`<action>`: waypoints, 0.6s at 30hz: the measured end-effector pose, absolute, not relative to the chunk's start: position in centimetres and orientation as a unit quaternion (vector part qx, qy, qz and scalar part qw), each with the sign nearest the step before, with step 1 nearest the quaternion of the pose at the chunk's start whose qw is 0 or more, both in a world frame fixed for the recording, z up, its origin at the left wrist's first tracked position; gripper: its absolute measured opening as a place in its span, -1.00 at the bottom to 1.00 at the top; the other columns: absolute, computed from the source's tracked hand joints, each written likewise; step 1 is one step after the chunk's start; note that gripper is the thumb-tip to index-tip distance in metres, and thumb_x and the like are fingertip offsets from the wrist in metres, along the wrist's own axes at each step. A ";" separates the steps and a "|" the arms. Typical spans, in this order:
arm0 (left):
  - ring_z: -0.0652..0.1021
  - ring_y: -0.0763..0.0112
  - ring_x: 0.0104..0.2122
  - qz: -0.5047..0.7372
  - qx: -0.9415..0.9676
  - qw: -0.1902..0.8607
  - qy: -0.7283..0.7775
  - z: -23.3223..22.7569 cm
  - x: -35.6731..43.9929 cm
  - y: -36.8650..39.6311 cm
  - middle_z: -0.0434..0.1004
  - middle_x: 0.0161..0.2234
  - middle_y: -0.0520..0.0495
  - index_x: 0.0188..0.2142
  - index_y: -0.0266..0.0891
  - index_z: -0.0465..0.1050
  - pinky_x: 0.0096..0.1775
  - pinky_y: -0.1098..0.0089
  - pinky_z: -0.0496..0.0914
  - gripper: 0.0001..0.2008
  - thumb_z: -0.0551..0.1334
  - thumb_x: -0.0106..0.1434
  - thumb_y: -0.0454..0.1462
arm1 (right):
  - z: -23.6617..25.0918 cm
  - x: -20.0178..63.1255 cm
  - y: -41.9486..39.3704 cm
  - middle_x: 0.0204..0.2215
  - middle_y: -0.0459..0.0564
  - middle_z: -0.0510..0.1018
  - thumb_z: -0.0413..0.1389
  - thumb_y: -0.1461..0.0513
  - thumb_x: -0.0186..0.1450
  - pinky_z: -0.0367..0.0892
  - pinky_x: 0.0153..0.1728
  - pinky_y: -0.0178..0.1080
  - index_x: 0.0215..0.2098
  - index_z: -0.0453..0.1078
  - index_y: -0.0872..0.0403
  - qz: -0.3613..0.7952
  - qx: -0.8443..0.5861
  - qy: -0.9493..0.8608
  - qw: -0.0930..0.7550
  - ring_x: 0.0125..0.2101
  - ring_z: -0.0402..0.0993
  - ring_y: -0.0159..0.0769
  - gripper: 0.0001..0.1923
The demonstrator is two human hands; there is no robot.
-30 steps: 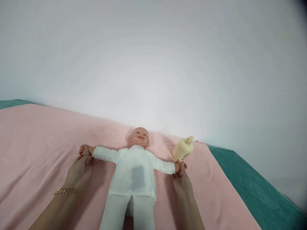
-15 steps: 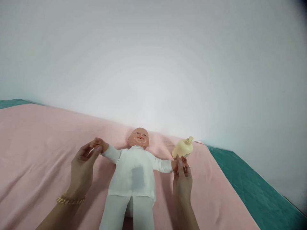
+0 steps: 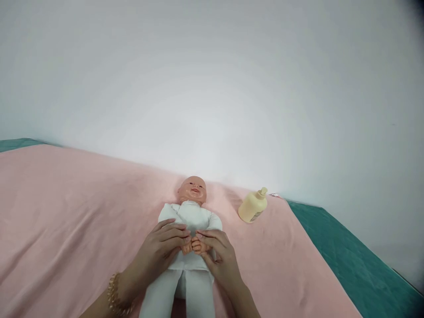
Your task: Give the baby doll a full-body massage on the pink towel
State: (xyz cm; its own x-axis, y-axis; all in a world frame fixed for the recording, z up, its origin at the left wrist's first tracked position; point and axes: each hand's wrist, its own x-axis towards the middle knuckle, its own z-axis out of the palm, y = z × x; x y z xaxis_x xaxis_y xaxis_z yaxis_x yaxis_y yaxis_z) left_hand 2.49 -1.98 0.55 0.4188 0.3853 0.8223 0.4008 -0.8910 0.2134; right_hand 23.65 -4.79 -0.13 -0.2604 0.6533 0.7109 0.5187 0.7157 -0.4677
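A baby doll (image 3: 192,213) in a white cloth top and trousers lies on its back, head toward the wall. My left hand (image 3: 162,243) grips the doll's arm on the left side, its fingers over the forearm and the doll's hand. With thumb and fingers, my right hand (image 3: 220,254) holds the doll's other hand. Both doll hands meet over the middle of its body. The grey patch on its chest is mostly covered. A gold-coloured bracelet (image 3: 114,293) circles my left wrist.
A pale yellow pump bottle (image 3: 252,206) stands right of the doll's head. Beneath everything spreads a pink sheet (image 3: 82,198), with a green cover (image 3: 357,251) showing at the right. The white wall (image 3: 212,88) rises behind.
Both my hands have moved inward, bringing the doll's arms from spread wide at its sides to together over its belly. The bottle stays in place.
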 end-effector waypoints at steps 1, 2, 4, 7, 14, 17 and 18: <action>0.60 0.48 -0.15 -0.486 -0.842 0.009 -0.234 0.6 2.5 -2.0 0.66 -0.25 0.07 -0.28 -0.14 0.47 0.03 0.37 0.34 -0.81 0.17 0.24 -0.46 | -0.1 23.6 -4.8 -0.17 0.00 0.58 0.12 0.33 0.30 0.48 -0.17 -0.15 0.01 0.46 -0.10 0.068 -0.369 -0.793 0.479 -0.17 0.51 -0.20 -0.66; 0.59 0.49 -0.15 -0.486 -0.842 0.009 -0.235 0.5 2.6 -2.0 0.66 -0.25 0.07 -0.28 -0.14 0.47 0.04 0.38 0.34 -0.81 0.18 0.24 -0.46 | -0.1 23.7 -4.8 -0.16 0.00 0.58 0.12 0.34 0.30 0.47 -0.17 -0.15 0.02 0.45 -0.11 0.067 -0.369 -0.795 0.478 -0.17 0.51 -0.20 -0.64; 0.59 0.50 -0.14 -0.487 -0.841 0.007 -0.236 0.3 2.6 -2.0 0.65 -0.25 0.08 -0.28 -0.15 0.47 0.06 0.39 0.32 -0.81 0.18 0.24 -0.46 | -0.3 23.8 -4.8 -0.15 0.00 0.58 0.12 0.35 0.29 0.46 -0.16 -0.15 0.02 0.45 -0.12 0.075 -0.368 -0.794 0.478 -0.16 0.50 -0.20 -0.62; 0.59 0.49 -0.12 -0.496 -0.838 -0.007 -0.229 0.0 2.2 -1.8 0.65 -0.24 0.08 -0.22 -0.13 0.48 0.08 0.39 0.32 -0.78 0.20 0.23 -0.46 | -0.6 24.1 -4.8 -0.11 0.00 0.57 0.16 0.34 0.27 0.44 -0.11 -0.13 0.02 0.45 -0.13 0.121 -0.376 -0.772 0.497 -0.11 0.49 -0.19 -0.62; 0.61 0.29 -0.17 -0.631 -0.524 -0.268 -0.506 0.8 0.1 -1.6 0.64 -0.20 0.01 -0.21 -0.12 0.54 -0.07 0.31 0.50 -0.76 0.38 0.09 -0.20 | -0.3 25.8 -4.2 -0.07 0.03 0.57 0.31 0.19 0.16 0.41 -0.04 -0.11 -0.09 0.48 -0.03 0.286 -0.490 -0.495 0.658 -0.03 0.47 -0.13 -0.67; 0.56 0.18 -0.05 -0.680 -0.336 -0.335 -0.559 1.3 -0.7 -1.1 0.61 -0.11 -0.04 -0.13 -0.14 0.54 0.03 0.22 0.45 -0.60 0.42 0.01 -0.14 | -0.2 27.3 -3.6 0.03 0.06 0.50 0.35 0.11 0.10 0.38 0.01 -0.13 -0.05 0.45 0.03 0.333 -0.505 -0.339 0.721 0.07 0.39 -0.10 -0.54; 0.54 0.17 -0.02 -0.689 -0.292 -0.345 -0.567 1.2 -1.1 -0.9 0.59 -0.08 -0.05 -0.10 -0.15 0.53 0.07 0.20 0.42 -0.57 0.42 0.01 -0.14 | -0.4 27.9 -3.4 0.06 0.04 0.48 0.35 0.09 0.09 0.38 0.01 -0.17 -0.04 0.45 0.03 0.347 -0.501 -0.295 0.736 0.10 0.36 -0.12 -0.51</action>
State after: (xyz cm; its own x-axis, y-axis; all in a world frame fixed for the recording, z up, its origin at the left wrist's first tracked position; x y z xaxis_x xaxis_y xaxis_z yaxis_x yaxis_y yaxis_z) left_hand -1.07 -0.86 1.22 -0.5919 0.8059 0.0113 -0.1439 -0.1194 0.9824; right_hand 27.93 -3.37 -0.37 0.5842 0.8070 0.0864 -0.2153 0.2568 -0.9422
